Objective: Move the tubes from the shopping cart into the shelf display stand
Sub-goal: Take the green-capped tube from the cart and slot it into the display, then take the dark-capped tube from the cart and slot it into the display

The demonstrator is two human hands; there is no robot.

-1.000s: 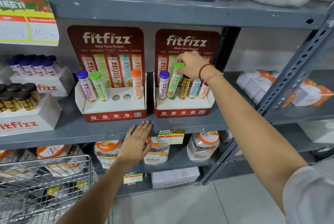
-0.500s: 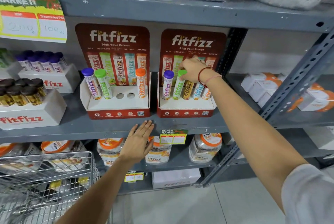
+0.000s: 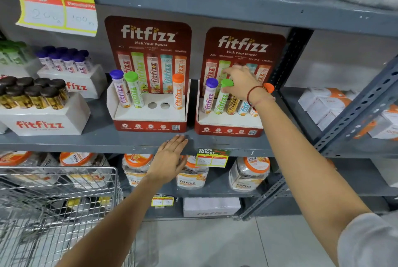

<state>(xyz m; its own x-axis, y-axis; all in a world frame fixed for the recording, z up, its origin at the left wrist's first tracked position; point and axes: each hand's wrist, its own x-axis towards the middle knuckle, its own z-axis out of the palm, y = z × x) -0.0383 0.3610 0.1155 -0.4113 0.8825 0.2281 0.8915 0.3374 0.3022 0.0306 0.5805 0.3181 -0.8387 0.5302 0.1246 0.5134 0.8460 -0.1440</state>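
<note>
Two red-and-white fitfizz display stands sit on the grey shelf. The right stand [image 3: 228, 128] holds several tubes. My right hand [image 3: 243, 82] reaches over it, fingers closed on the cap of a green-capped tube [image 3: 221, 101] that stands in the second slot beside a purple-capped tube [image 3: 209, 96]. The left stand [image 3: 148, 116] holds purple [image 3: 120, 91], green [image 3: 134, 91] and orange [image 3: 178, 93] tubes, with two empty holes [image 3: 158, 105] between them. My left hand [image 3: 170, 159] lies flat and open against the shelf's front edge. The wire shopping cart [image 3: 58, 198] is at the lower left.
White fitfizz boxes with dark-capped [image 3: 32, 92] and purple-capped [image 3: 64, 60] tubes stand at the left. Jars [image 3: 248, 172] fill the shelf below. A slanted metal upright [image 3: 355, 111] crosses at the right, with white boxes [image 3: 323, 103] behind it. A price sign [image 3: 56, 4] hangs at the upper left.
My right hand has lowered the green-capped tube from a raised tilt down into its slot in the right stand. My left hand has stayed on the shelf edge.
</note>
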